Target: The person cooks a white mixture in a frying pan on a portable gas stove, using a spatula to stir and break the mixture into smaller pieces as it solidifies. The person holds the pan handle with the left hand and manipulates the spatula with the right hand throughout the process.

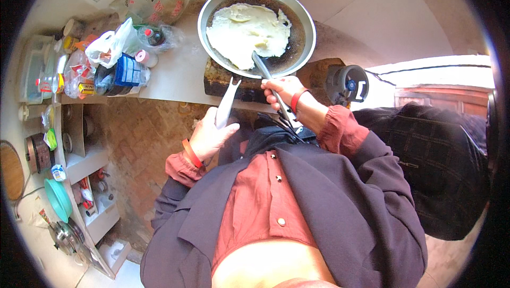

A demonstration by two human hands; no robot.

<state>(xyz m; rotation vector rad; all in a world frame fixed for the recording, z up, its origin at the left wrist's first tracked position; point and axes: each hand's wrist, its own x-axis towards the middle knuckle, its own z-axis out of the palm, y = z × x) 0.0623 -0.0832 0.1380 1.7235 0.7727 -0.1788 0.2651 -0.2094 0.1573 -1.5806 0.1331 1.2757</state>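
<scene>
A round frying pan [312, 29] sits on a dark, stained stove [215, 84]. In it lies a pale, uneven sheet of batter or dough [249, 29], with bare pan surface showing around its edge. My left hand [209, 134] is wrapped around the pan's light handle [228, 102], which points down towards me. My right hand [289, 92] grips the long metal handle of a utensil [261, 65]. The utensil's far end meets the lower edge of the pale sheet; its head is hidden, so its kind cannot be told.
At the left of the counter [171, 69] stand a blue tub [129, 71], a red-capped bottle [154, 36] and plastic bags [113, 45]. A gas cylinder [347, 84] is right of the stove. Shelves [85, 164] and a turquoise basin [57, 200] are at far left.
</scene>
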